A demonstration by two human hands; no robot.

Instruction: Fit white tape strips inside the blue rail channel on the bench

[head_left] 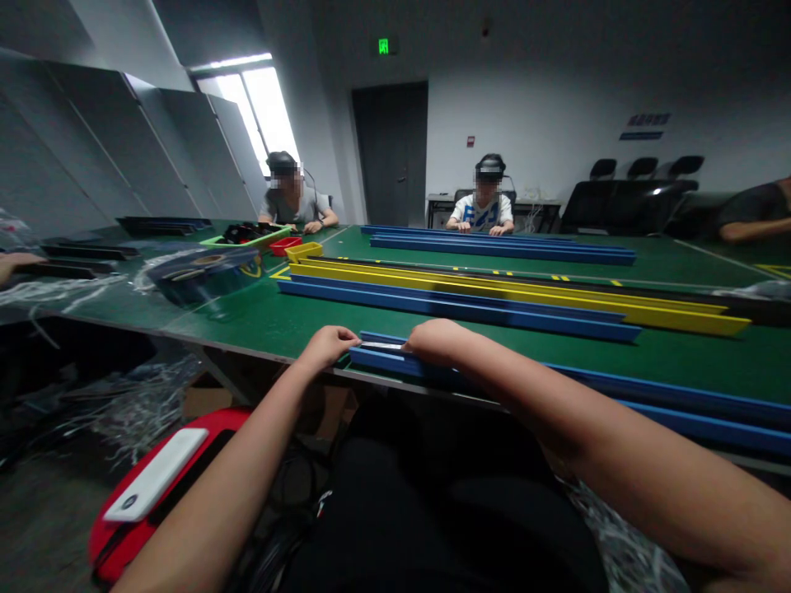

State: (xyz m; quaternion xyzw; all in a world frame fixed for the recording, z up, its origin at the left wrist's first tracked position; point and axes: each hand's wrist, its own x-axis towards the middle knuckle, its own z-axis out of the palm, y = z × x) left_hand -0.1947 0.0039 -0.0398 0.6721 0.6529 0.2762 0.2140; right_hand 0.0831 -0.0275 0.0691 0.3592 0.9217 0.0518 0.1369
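A long blue channel (386, 360) lies along the near edge of the green table, running off to the right under my right forearm. Inside its left end shows a thin whitish strip (381, 345). My left hand (327, 344) pinches the strip's left end between thumb and fingertips, at the channel's end. Over the channel, at the strip's right end, is my right hand (432, 339), knuckles up; its fingers are mostly hidden behind the hand.
Beyond lie another blue channel (457, 308) and yellow channels (525, 296). A large tape roll (207, 276), a green tray (272, 239) and red and yellow bins stand left. Two people sit across the table (247, 317); others are partly visible at both sides.
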